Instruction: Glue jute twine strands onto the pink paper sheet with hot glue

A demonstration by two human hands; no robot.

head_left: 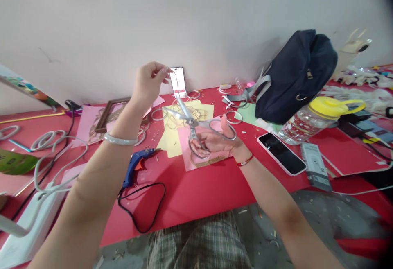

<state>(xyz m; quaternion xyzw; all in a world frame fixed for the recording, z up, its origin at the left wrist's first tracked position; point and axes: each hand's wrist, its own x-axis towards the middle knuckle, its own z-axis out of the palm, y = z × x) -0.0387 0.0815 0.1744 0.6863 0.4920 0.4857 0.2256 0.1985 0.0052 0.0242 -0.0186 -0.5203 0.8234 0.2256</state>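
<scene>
Left hand (153, 81): pinching thin strand (177, 81) beyond scissors (192, 122) | right hand (220, 142): gripping scissors' handles, thumb-and-fingers apart (blades parted) | glue gun (134, 165): left of scissors

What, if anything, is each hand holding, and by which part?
Left hand: thin brown strand, pinched near its upper end. Right hand: metal scissors, by the handle loops.
</scene>
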